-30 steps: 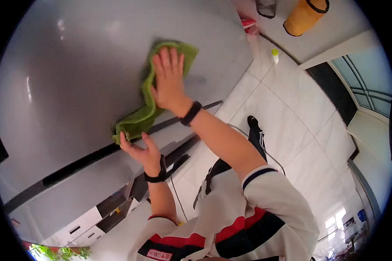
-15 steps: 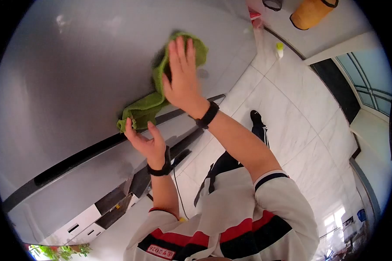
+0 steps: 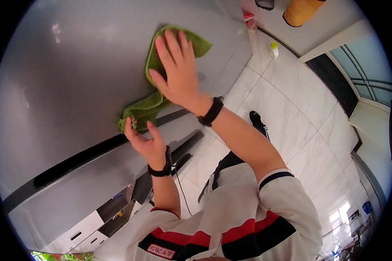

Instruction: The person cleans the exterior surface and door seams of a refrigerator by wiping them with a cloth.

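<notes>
A green cloth [image 3: 153,101] lies against a smooth grey metallic panel [image 3: 82,65] that looks like a refrigerator door. My right hand [image 3: 176,71] presses flat on the cloth's wide upper part, fingers stretched and apart. Lower down, my left hand [image 3: 146,141] pinches the bunched lower end of the same cloth between thumb and fingers. That end sits over a dark recessed strip [image 3: 80,158] running along the panel's edge. Each wrist has a black band.
Pale marble-look floor tiles [image 3: 287,104] spread to the right, with a small bottle with a yellow-green cap [image 3: 274,49] on them. An orange container [image 3: 301,12] stands at top right. White drawers [image 3: 80,235] and green plants [image 3: 80,256] are at lower left. A thin cable [image 3: 183,191] hangs near my left forearm.
My right hand has shifted slightly left, its fingers more spread, and the cloth under it has changed shape. My left hand stays at the cloth's lower end. The view has moved a little.
</notes>
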A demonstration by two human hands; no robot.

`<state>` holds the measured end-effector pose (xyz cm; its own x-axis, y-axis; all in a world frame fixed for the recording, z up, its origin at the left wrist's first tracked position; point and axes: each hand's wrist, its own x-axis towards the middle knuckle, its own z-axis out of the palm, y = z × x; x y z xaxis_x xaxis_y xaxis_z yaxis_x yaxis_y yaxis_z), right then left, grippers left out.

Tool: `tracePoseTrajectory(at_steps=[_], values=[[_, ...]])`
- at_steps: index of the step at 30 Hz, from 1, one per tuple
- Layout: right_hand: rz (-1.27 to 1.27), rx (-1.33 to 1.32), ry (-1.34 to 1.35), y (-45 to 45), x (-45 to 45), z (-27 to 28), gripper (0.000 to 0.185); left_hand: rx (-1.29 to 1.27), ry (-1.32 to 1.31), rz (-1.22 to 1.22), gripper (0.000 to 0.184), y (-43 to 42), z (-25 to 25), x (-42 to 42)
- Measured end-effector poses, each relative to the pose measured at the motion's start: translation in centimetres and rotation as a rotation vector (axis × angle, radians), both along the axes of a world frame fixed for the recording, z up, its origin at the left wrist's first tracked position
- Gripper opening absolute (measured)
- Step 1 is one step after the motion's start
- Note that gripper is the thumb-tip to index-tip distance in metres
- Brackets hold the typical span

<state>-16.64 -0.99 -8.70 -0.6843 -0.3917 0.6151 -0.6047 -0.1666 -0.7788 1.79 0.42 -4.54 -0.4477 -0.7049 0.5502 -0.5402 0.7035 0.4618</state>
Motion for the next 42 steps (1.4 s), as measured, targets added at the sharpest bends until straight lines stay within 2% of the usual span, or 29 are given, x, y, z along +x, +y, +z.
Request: tracePoseTrajectory(at_steps=[6, 12, 19, 24, 28, 34, 37, 42], values=[[-0.039, -0.072, -0.055, -0.8, -0.6, 1.0, 0.068, 0.069, 0.003, 0.0, 0.052, 0.4, 0.6, -0.1], [0.05, 0.027, -0.043, 1.2, 2.4, -0.3, 0.066, 0.05, 0.008, -0.027, 0.05, 0.3, 1.1, -0.3], [-0.062, -0.072, -0.04, 0.1, -1.3, 1.8, 0.063, 0.084, 0.012, -0.031, 0.049, 0.6, 1.3, -0.1], [0.095, 0.0, 0.023, 1.7, 2.7, 2.6, 0.059, 0.094, 0.039, -0.021, 0.049, 0.5, 1.2, -0.3], [0.035, 0.011, 0.143, 1.9, 0.8, 3.3, 0.058, 0.084, 0.038, -0.031, 0.049, 0.4, 1.2, -0.1], [0.059, -0.09, -0.026, 1.6, 1.5, 4.2, 0.058, 0.104, 0.057, -0.006, 0.05, 0.9, 1.2, -0.6], [0.1, -0.019, 0.032, 2.2, 2.6, 3.8, 0.058, 0.082, 0.02, -0.012, 0.05, 0.7, 1.1, -0.2], [-0.01, -0.058, 0.05, 1.4, 0.1, 4.4, 0.059, 0.095, -0.008, 0.002, 0.052, 1.1, 1.4, 0.5]])
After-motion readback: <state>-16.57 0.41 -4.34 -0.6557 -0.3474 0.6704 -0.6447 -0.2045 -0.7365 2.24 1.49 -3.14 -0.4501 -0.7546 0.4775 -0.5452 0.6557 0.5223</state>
